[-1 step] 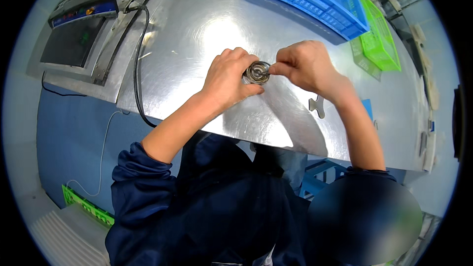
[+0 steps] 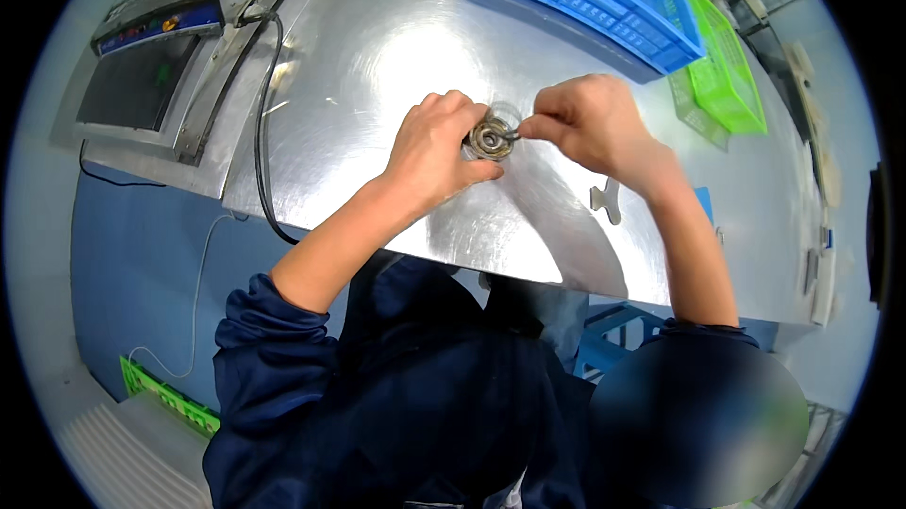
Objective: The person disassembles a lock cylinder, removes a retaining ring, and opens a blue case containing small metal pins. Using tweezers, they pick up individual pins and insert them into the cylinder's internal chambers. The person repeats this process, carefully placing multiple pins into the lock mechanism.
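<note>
Over the steel table, my left hand (image 2: 432,148) curves round a small round metal part (image 2: 490,140), fingers at its far side and thumb at its near side. Circular rings show on the part's top. My right hand (image 2: 587,127) is closed in a pinch at the part's right edge. Between its thumb and forefinger is a small dark, thin piece (image 2: 512,135), too small and blurred to name. A faint, see-through ring shape shows just beyond the part. Nearer my right forearm, a flat metal piece with a forked end (image 2: 607,200) lies on the table.
A blue plastic crate (image 2: 585,4) stands at the far right, with a bright green basket (image 2: 727,66) beside it. At the left is a machine (image 2: 156,37) with a black cable (image 2: 261,122) running over the table edge. A blue stool (image 2: 613,334) is below.
My right fingertips have shifted slightly right. A dark ring outline that lay over the round part's top no longer shows there; a blurred ring shape appears just beyond it. My left hand stays put.
</note>
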{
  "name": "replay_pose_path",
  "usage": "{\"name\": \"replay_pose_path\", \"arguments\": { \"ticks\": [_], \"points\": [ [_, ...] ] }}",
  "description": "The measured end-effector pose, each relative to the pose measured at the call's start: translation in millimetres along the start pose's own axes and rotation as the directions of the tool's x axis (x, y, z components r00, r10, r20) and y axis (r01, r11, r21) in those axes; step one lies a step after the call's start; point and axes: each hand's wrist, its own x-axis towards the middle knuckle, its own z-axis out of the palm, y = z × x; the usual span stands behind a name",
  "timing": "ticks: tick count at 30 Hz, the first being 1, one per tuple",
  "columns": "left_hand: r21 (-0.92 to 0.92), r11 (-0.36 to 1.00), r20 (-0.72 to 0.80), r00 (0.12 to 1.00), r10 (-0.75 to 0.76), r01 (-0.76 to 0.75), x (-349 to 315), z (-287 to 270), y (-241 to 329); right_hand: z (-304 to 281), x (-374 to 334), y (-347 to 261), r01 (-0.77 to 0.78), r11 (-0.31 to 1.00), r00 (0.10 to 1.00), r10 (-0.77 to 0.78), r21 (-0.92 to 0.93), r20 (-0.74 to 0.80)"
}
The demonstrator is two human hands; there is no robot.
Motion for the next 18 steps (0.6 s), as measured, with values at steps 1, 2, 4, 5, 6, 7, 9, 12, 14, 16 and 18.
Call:
{"name": "replay_pose_path", "arguments": {
  "ticks": [1, 2, 4, 5, 6, 7, 9, 12, 14, 16, 18],
  "points": [
    [-0.017, 1.0, 0.016, 1.0, 0.015, -0.015, 3.1, 0.3, 2.3, -6.6, -9.3, 4.5, -0.067, 0.997, 0.996, 0.069, 0.036, -0.059],
    [-0.006, 1.0, 0.007, 1.0, -0.004, 0.004, -0.8, 0.7, -2.9, -13.0, -21.3, 9.5, -0.136, 0.988, 0.983, 0.144, 0.076, -0.117],
    [-0.01, 1.0, 0.009, 1.0, 0.021, -0.021, -2.9, 2.9, -12.3, -34.3, -58.8, 28.2, -0.337, 0.936, 0.911, 0.352, 0.106, -0.216],
    [0.079, 0.997, -0.043, 0.999, 0.03, -0.027, -6.0, 6.0, -16.6, -39.8, -80.9, 47.6, -0.384, 0.918, 0.868, 0.394, 0.095, -0.301],
    [-0.043, 0.998, -0.008, 0.999, -0.042, 0.042, -6.1, 5.9, -18.8, -45.8, -105.2, 64.3, -0.496, 0.865, 0.796, 0.489, 0.081, -0.356],
    [-0.073, 0.996, -0.015, 0.999, -0.048, 0.046, -8.4, 2.6, -18.1, -49.5, -131.4, 82.1, -0.595, 0.8, 0.711, 0.569, 0.079, -0.413],
    [-0.138, 0.972, -0.068, 0.977, -0.201, 0.19, -7.3, 2.0, -12.5, -57.6, -193.0, 119.5, -0.793, 0.605, 0.529, 0.737, 0.064, -0.421],
    [-0.056, 0.993, -0.198, 0.974, -0.109, 0.1, -3.5, 1.6, -23.5, -46.5, -267.4, 159.4, -0.918, 0.39, 0.333, 0.856, 0.069, -0.396],
    [-0.04, 0.995, -0.279, 0.956, -0.094, 0.086, 0.2, 3.9, -32.3, -32.2, -295.6, 178.3, -0.942, 0.332, 0.291, 0.884, 0.053, -0.367],
    [-0.053, 0.995, -0.347, 0.932, -0.103, 0.09, 1.3, 7.1, -40.6, -21.9, -307.4, 190.4, -0.954, 0.3, 0.277, 0.902, 0.021, -0.331],
    [-0.093, 0.991, -0.4, 0.908, -0.122, 0.092, 1.5, 8.6, -47.5, -11.4, -316.0, 202.7, -0.958, 0.286, 0.276, 0.915, -0.008, -0.294]
  ]
}}
